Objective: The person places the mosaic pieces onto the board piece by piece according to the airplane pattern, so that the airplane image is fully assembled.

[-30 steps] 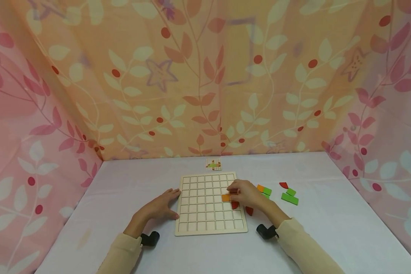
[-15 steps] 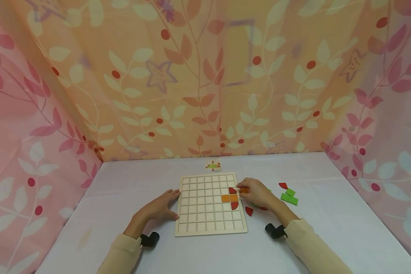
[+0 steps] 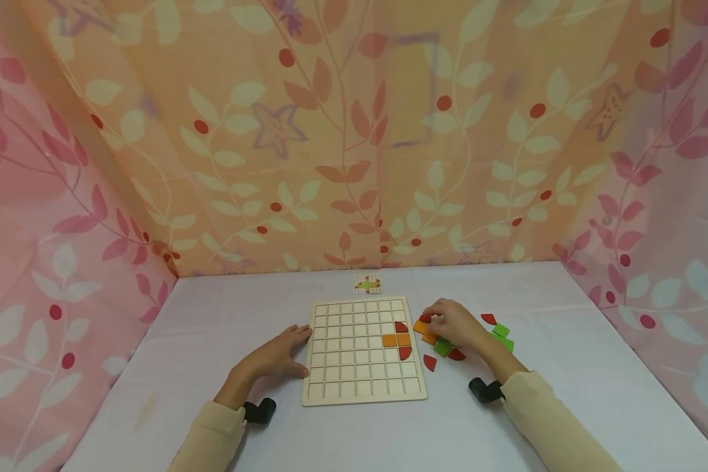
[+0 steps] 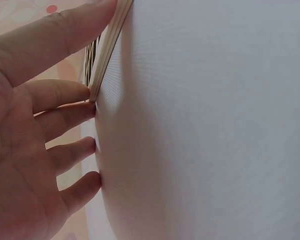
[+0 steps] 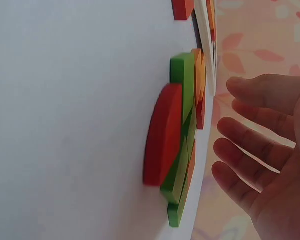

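Note:
A pale wooden grid board (image 3: pixel 354 367) lies on the table. Near its right edge sit two orange squares (image 3: pixel 396 340), with a red quarter-round piece (image 3: pixel 401 326) above and another red piece (image 3: pixel 405 353) below. My left hand (image 3: pixel 277 353) rests at the board's left side, thumb and fingertips touching its edge, fingers extended. My right hand (image 3: pixel 457 324) is over a loose cluster of orange pieces (image 3: pixel 421 326), a green piece (image 3: pixel 442 347) and red pieces. In the right wrist view its fingers (image 5: pixel 235 127) are spread apart, with nothing visible between them and the pieces below.
A small picture card (image 3: pixel 368 283) lies behind the board. Right of the right hand are a red piece (image 3: pixel 488 319) and green pieces (image 3: pixel 501 330). One red quarter-round piece (image 3: pixel 429 362) lies close to the board's right edge. Patterned cloth (image 3: pixel 354 131) encloses the table's back and sides.
My right hand has moved right, off the board to the loose pieces, uncovering a red piece and an orange square on the grid. Orange pieces now lie nearer the board. The left hand stays put.

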A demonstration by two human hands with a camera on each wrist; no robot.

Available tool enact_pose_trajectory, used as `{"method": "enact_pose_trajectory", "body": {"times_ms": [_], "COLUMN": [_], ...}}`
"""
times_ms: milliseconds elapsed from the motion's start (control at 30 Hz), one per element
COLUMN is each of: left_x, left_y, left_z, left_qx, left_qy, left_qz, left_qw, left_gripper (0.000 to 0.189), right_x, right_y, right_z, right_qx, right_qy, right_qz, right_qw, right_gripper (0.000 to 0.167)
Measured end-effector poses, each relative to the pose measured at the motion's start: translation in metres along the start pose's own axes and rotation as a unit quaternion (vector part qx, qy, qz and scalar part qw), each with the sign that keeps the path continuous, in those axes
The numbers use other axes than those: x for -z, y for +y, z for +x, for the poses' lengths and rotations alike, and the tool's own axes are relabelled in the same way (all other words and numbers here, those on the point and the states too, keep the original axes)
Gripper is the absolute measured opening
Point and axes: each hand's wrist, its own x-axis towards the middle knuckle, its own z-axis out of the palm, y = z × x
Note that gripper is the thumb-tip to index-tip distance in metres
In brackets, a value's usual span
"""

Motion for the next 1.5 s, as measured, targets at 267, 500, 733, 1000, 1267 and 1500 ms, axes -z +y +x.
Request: {"method": "enact_pose_trajectory", "body": {"times_ms": [267, 500, 733, 1000, 1267, 1500], "left_x": [0.002, 0.001, 0.001, 0.001, 0.001, 0.001], "left_y": [0.001, 0.000, 0.000, -0.001, -0.001, 0.000], "left_z": [0.001, 0.002, 0.002, 0.003, 0.002, 0.003], "left_qx": [-0.001, 0.000, 0.001, -0.005, -0.004, -0.003], "left_qy": [-0.003, -0.006, -0.008, -0.007, -0.009, -0.007], "left_qz": [0.014, 0.011, 0.010, 0.012, 0.011, 0.011], "left_qw": [0.9999, 0.9999, 0.9999, 0.9999, 0.9999, 0.9999], "left_gripper": [0.090, 0.091, 0.090, 0.090, 0.090, 0.090], "right_x": [0.006, 0.008, 0.008, 0.010, 0.011, 0.011], "right_y": [0.013, 0.018, 0.026, 0.030, 0.027, 0.025], "right_z": [0.004, 0.003, 0.003, 0.004, 0.004, 0.004], "right_qx": [-0.007, -0.037, -0.031, -0.033, -0.043, -0.043], "right_qy": [0.000, -0.007, 0.001, -0.009, -0.016, -0.019], "right_qz": [-0.036, -0.042, -0.058, -0.075, -0.075, -0.078], "right_qw": [0.9993, 0.9984, 0.9978, 0.9966, 0.9962, 0.9959], "right_gripper": [0.030, 0.028, 0.026, 0.025, 0.023, 0.023]}}
